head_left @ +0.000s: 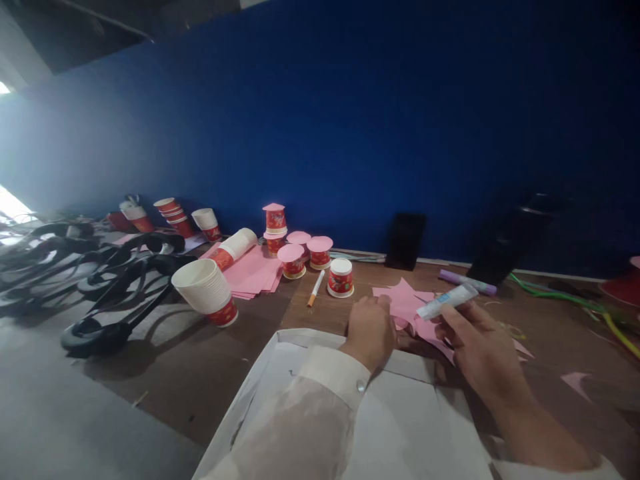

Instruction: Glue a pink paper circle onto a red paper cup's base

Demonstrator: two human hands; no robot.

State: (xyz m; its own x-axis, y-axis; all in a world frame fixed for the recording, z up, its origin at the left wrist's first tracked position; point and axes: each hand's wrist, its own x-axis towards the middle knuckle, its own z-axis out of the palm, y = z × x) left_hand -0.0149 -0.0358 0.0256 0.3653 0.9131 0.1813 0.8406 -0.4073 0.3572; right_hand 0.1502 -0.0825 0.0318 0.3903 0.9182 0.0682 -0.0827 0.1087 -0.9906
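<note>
1. My right hand [483,350] pinches the tube [447,301] by the pink paper [403,300]; a loose hold could drop it.
2. I can't tell my left hand's [371,332] grip; nudged forward, it could topple the cup [341,283].

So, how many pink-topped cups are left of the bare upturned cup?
5: two stacked, the upper cup on the lower cup; beside them a front cup, a right cup and a rear cup, partly hidden. More may hide.
</note>
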